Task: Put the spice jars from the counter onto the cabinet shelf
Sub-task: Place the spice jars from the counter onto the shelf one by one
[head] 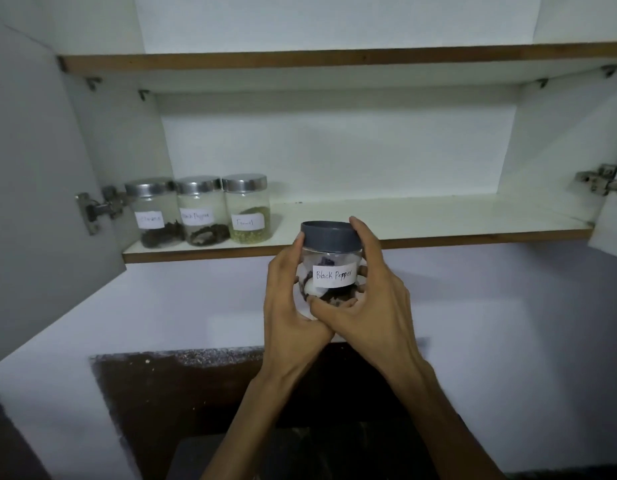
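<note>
my left hand [293, 299]: bare, no glove, no ring that i can see
my right hand [373, 299]: bare too, slim fingers, short nails
my forearms: no sleeve showing, no watch or band at either wrist

A home kitchen: labelled spice jars [201, 211] (steel-lidded) on a wall cabinet shelf [404, 220].

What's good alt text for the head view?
Both hands, left hand and right hand, hold a clear plastic jar with a grey lid labelled "Black Pepper" just below the front edge of an open white cabinet shelf. Three clear glass jars with silver lids stand in a row at the shelf's left end.
</note>
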